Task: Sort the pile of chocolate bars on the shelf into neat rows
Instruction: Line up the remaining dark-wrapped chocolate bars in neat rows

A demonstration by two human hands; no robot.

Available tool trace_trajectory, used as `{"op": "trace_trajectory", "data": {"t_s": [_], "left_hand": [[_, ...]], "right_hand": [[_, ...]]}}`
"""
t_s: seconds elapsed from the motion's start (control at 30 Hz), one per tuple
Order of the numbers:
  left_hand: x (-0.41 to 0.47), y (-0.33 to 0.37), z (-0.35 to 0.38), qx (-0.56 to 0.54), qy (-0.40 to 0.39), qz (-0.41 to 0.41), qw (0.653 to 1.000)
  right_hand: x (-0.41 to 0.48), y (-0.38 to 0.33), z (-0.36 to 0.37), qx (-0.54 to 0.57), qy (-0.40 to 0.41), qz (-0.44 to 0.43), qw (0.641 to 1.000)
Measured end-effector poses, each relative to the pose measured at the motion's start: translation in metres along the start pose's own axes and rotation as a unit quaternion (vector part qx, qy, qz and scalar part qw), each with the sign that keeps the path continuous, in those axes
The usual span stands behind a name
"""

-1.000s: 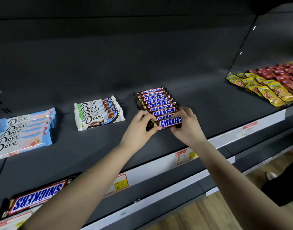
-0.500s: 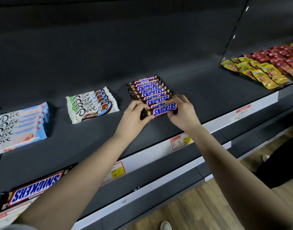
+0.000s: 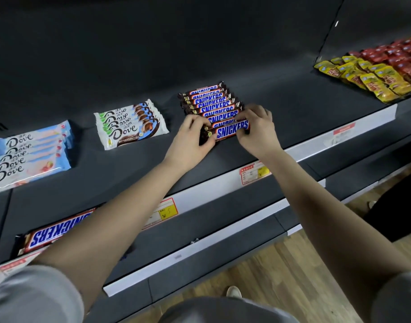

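On the dark grey metal shelf [image 3: 293, 108], a row of brown-wrapped Snickers bars [image 3: 209, 101] is laid just beyond both hands. The frontmost bar [image 3: 232, 130] is pinched at its ends by the left hand [image 3: 190, 138] and the right hand [image 3: 258, 131]. Step judged in hand: seating it. Required next — ends squared, bar pressed flush.

Front Snickers bar [image 3: 232, 129]: glossy plastic-film wrapper, Snickers row [image 3: 209, 103] behind it and Dove bars [image 3: 130, 123] left of it same sheen, shelf [image 3: 293, 108] under it matt smooth dark sheet, floor [image 3: 281, 276] below it wood-grain, sleeve [image 3: 37, 297] grey matt cloth.
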State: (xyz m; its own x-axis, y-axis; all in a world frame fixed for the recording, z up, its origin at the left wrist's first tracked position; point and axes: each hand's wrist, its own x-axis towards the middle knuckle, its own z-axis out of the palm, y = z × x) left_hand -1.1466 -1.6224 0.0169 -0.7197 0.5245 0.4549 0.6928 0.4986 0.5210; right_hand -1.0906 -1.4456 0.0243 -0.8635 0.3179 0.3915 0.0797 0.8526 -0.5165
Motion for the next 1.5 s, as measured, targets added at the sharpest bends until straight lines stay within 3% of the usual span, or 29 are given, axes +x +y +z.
{"op": "trace_trajectory", "data": {"t_s": [0.17, 0.3, 0.43, 0.57, 0.83, 1.07, 1.27, 1.4, 1.5], "left_hand": [[0.006, -0.004, -0.013, -0.011, 0.060, -0.005, 0.998], [0.007, -0.008, -0.047, 0.003, 0.067, -0.069, 0.995], [-0.022, -0.030, -0.091, 0.044, 0.021, -0.176, 0.983], [-0.075, -0.059, -0.145, 0.085, 0.027, -0.269, 0.959], [-0.180, -0.070, -0.212, 0.163, -0.019, -0.385, 0.908], [-0.214, -0.057, -0.233, 0.007, -0.054, -0.403, 0.914], [-0.211, -0.059, -0.240, -0.024, -0.089, -0.402, 0.911], [-0.205, -0.063, -0.237, -0.021, -0.070, -0.390, 0.918], [-0.200, -0.068, -0.230, -0.016, -0.051, -0.383, 0.922]], "right_hand": [[0.007, -0.033, -0.001, 0.084, 0.086, -0.044, 0.992], [0.014, -0.091, 0.015, 0.141, 0.052, -0.120, 0.981], [0.000, -0.143, 0.046, 0.183, -0.044, -0.192, 0.963], [-0.022, -0.196, 0.080, 0.209, -0.170, -0.262, 0.927], [-0.061, -0.275, 0.110, 0.152, -0.381, -0.387, 0.826], [-0.059, -0.291, 0.110, 0.070, -0.528, -0.388, 0.753], [-0.051, -0.283, 0.102, 0.014, -0.561, -0.373, 0.739], [-0.048, -0.275, 0.102, 0.050, -0.535, -0.356, 0.765], [-0.047, -0.268, 0.104, 0.046, -0.470, -0.376, 0.798]]}}
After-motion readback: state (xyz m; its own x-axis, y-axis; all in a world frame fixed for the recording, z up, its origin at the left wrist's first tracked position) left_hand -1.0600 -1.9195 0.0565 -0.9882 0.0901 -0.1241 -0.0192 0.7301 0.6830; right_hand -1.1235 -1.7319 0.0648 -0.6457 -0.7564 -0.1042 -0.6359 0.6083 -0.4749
